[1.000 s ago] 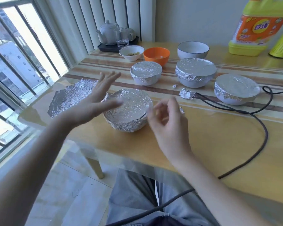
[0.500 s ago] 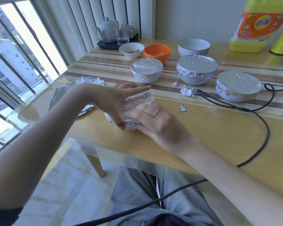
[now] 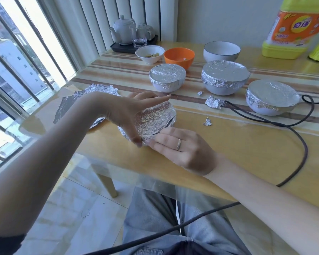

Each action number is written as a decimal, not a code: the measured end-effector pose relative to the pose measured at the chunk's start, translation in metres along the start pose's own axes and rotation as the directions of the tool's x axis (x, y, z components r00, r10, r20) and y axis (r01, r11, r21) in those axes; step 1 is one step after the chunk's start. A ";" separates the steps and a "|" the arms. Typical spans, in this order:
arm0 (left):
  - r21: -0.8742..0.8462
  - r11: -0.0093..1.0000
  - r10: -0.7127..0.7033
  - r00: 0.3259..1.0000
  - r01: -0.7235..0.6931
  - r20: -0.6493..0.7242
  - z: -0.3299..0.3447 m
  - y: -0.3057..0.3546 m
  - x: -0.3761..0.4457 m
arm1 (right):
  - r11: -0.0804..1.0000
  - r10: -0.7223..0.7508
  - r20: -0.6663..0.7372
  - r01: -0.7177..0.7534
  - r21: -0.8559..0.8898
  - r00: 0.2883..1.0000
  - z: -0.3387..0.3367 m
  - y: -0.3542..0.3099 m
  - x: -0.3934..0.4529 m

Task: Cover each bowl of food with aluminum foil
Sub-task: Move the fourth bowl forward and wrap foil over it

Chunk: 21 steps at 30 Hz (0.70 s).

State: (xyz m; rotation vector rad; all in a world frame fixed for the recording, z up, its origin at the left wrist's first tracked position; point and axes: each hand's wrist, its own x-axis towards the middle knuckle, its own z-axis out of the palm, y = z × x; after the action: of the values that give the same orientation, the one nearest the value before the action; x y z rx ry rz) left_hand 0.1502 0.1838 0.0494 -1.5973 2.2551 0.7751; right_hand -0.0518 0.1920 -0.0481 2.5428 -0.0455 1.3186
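A bowl wrapped in crinkled foil (image 3: 155, 120) sits near the table's front edge. My left hand (image 3: 131, 111) cups its left side, thumb down at the near rim and fingers over the far rim. My right hand (image 3: 180, 150) presses the foil against the near side with its fingertips. Three foil-covered bowls stand behind: one at the left (image 3: 167, 77), one in the middle (image 3: 225, 76), one at the right (image 3: 271, 96). Further back stand a small white bowl with food (image 3: 150, 54), an orange bowl (image 3: 179, 57) and a white bowl (image 3: 221, 51), all uncovered.
A loose foil sheet (image 3: 92, 94) lies at the left behind my forearm. Foil scraps (image 3: 213, 102) lie by a black cable (image 3: 276, 124) that loops across the table. A yellow detergent bottle (image 3: 293, 28) and a teapot tray (image 3: 129, 34) stand at the back.
Both hands dropped from above the nearest bowl onto it and now clasp the foil round its sides. In the last half second they barely moved.
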 end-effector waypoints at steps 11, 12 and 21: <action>-0.008 1.000 -0.010 1.000 0.010 -0.005 0.002 0.001 -0.001 | 0.856 0.481 0.022 -0.475 0.203 0.876 0.002 -0.020 0.008; -0.010 1.000 -0.009 1.000 0.009 -0.004 0.002 0.001 0.000 | 0.823 0.532 0.040 -0.528 0.210 0.846 0.002 -0.021 0.010; -0.002 1.000 -0.011 1.000 0.011 0.001 0.002 0.001 0.000 | 0.972 0.208 0.077 -0.215 0.097 0.975 -0.005 0.009 0.006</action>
State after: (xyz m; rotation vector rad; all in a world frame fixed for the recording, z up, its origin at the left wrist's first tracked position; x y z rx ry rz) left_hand 0.1493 0.1851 0.0483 -1.6088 2.2431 0.7756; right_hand -0.0531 0.1850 -0.0383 2.7334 -0.2746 1.3436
